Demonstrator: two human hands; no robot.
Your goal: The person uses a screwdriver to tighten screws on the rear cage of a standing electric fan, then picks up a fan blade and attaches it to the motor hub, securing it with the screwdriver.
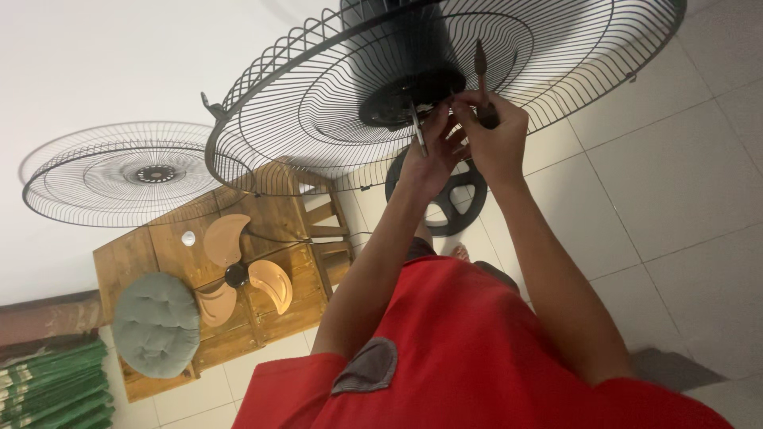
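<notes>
A black wire fan guard [318, 103] sits on a black motor housing [397, 48], tilted toward me. A thin metal shaft [417, 131] sticks out of the dark hub [393, 99]. My left hand [429, 163] is at the hub with its fingers closed around the shaft's base. My right hand [499, 139] touches the left one and grips a screwdriver [482, 79], whose long end points up across the guard wires. What the fingertips press on is hidden by the hands.
The fan's round black base [445, 202] stands on the white tile floor [683, 183]. A second wire guard [131, 171] lies left, over a wooden bench [262, 222] bearing a tan fan blade [238, 274] and a grey-green cushion [155, 322]. A green folded bundle [48, 389] lies bottom left.
</notes>
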